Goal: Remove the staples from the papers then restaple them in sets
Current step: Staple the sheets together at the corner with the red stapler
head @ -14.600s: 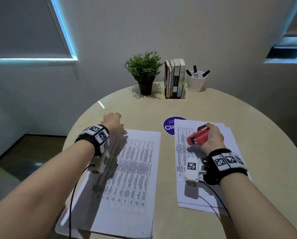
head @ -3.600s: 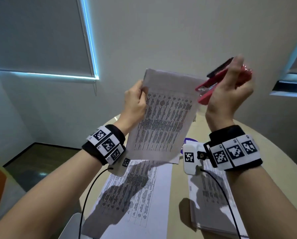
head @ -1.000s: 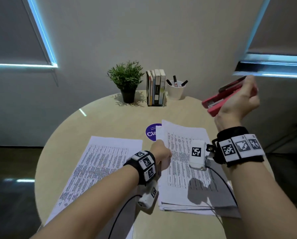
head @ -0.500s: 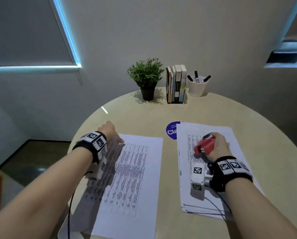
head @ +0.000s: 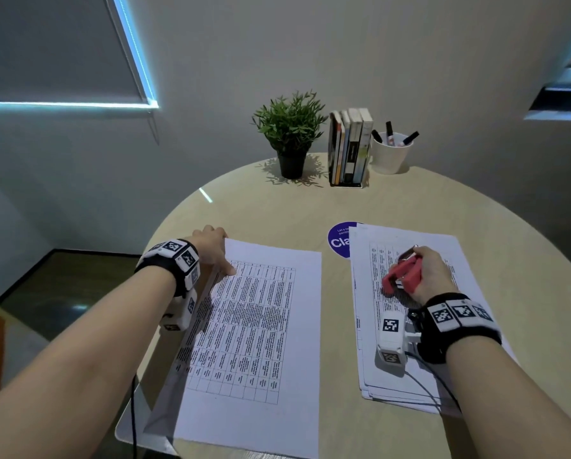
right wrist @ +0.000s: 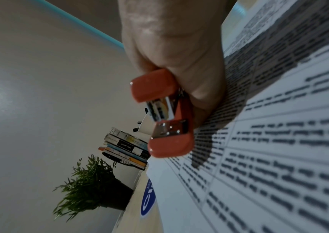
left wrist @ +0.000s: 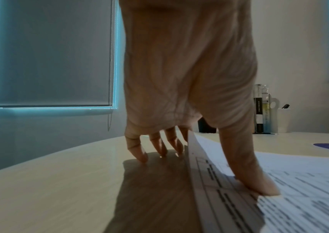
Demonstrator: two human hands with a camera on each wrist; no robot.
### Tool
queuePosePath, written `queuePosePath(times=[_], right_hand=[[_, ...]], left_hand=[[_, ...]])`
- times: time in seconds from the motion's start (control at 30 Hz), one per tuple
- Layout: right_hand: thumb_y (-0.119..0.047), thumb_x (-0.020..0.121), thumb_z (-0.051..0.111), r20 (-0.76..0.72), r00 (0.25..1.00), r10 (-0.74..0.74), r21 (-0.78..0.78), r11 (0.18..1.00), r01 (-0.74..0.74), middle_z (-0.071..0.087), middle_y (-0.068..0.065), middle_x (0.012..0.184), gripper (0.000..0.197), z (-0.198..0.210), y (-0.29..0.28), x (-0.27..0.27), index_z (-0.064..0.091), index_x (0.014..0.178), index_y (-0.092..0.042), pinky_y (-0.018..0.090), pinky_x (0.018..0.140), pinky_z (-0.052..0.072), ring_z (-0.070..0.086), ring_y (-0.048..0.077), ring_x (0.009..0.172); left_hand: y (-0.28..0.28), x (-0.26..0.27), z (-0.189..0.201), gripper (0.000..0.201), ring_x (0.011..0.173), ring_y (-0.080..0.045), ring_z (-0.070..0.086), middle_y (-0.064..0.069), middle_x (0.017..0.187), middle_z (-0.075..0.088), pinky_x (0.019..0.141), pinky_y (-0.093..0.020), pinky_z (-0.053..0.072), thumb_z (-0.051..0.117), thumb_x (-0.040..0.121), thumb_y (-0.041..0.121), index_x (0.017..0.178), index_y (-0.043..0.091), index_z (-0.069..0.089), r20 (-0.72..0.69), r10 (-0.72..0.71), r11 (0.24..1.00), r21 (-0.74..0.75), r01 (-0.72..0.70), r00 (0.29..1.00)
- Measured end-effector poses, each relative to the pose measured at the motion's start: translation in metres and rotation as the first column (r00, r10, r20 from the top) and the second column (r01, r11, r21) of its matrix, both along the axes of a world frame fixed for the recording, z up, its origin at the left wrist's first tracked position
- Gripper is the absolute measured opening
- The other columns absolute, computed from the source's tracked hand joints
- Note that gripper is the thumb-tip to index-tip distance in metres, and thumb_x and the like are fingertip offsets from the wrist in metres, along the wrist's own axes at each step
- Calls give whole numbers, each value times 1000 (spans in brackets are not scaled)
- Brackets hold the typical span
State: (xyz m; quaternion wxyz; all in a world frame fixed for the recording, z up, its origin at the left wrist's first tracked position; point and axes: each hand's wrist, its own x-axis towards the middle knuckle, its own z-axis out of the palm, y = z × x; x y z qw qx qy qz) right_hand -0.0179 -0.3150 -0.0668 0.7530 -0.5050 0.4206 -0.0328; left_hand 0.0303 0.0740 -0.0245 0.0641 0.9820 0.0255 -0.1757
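Two stacks of printed table sheets lie on the round table (head: 310, 207). My left hand (head: 224, 256) is at the top-left corner of the left stack (head: 254, 326). Its thumb (left wrist: 259, 181) presses on the top sheet, and the fingers (left wrist: 159, 148) reach under the raised left edge with their tips on the table. My right hand (head: 426, 273) rests on the right stack (head: 420, 236) and grips a red stapler (head: 403, 276). The stapler's (right wrist: 167, 113) mouth is slightly apart and points left, with no paper in it.
A potted plant (head: 289, 127), a row of books (head: 348, 147) and a white cup of markers (head: 390, 154) stand at the table's far edge. A purple round sticker (head: 339, 241) lies partly under the right stack. The left stack overhangs the near table edge.
One second ago my left hand was at the right stack and my right held the stapler in the air. Since then the left moved to the left stack's corner and the right came down onto the right stack.
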Motion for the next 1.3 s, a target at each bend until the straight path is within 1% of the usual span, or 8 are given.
queuePosePath(times=[0.17, 0.23, 0.43, 0.53, 0.6, 0.7, 0.97, 1.3], right_hand=[[-31, 85, 62, 16, 1000, -10, -14, 1000, 10, 69, 12, 99, 33, -2, 2, -1, 55, 112, -13, 60, 84, 51, 68, 28, 73], [-30, 86, 61, 22, 1000, -14, -18, 1000, 14, 69, 12, 96, 25, -1, 4, -1, 55, 104, -13, 61, 89, 49, 67, 27, 70], [-30, 90, 56, 58, 995, -82, 33, 996, 80, 64, 15, 85, 26, -3, 0, 3, 50, 107, -11, 49, 51, 55, 66, 27, 50], [-33, 92, 46, 42, 994, -105, 95, 990, 100, 64, 16, 85, 23, 2, 5, 4, 55, 97, -12, 60, 53, 54, 68, 31, 69], [-39, 95, 41, 88, 991, -101, 141, 986, 88, 61, 12, 87, 28, 13, 19, 3, 54, 93, -14, 49, 53, 58, 64, 29, 72], [-44, 96, 48, 167, 974, -150, 221, 969, 112, 63, 2, 79, 31, 43, 59, -1, 56, 92, -14, 27, 48, 48, 62, 18, 65], [-47, 99, 50, 599, 800, -7, -19, 1000, 23, 66, 7, 88, 31, 114, 168, -3, 54, 93, -17, 45, 80, 60, 69, 27, 81], [-38, 99, 54, 644, 761, 82, -153, 988, 24, 65, 6, 72, 32, 114, 205, -8, 59, 89, -8, 18, 47, 48, 63, 6, 50]], left_hand=[[-7, -2, 4, 82, 98, -24, 53, -10, 119, 58, 71, -32, 44, 87, 67, 21, 131, 9, 38, -37, -9, 981, -196, 2, 999], [-8, -5, 4, 84, 100, -25, 55, -11, 119, 58, 76, -31, 45, 88, 66, 17, 133, 6, 38, 15, 6, 976, -219, -3, 1000], [8, -9, -6, 18, 77, -27, 62, -16, 82, 63, 71, -39, 54, 78, 75, 3, 88, -1, 67, 46, 300, 797, -561, -224, 953], [10, -21, 2, 2, 63, -23, 54, -16, 74, 60, 57, -29, 45, 68, 83, -4, 82, -6, 67, -24, 350, 620, -743, -251, 937], [3, -31, 12, 11, 59, -21, 54, -12, 64, 60, 55, -27, 44, 67, 83, -4, 72, -3, 67, 23, 345, 567, -802, -189, 938], [-14, -46, 25, 7, 57, -18, 56, -13, 69, 64, 49, -22, 42, 69, 83, 1, 80, -4, 71, 169, 302, 592, -805, -46, 938], [-41, -65, 39, 17, 38, -4, 36, -13, 64, 59, 39, -17, 28, 72, 83, 11, 74, -3, 71, 306, 189, 679, -727, 102, 933], [-57, -73, 45, 9, 61, -25, 65, -18, 79, 73, 55, -37, 54, 73, 83, 13, 82, 4, 76, 359, 85, 698, -687, 202, 929]])
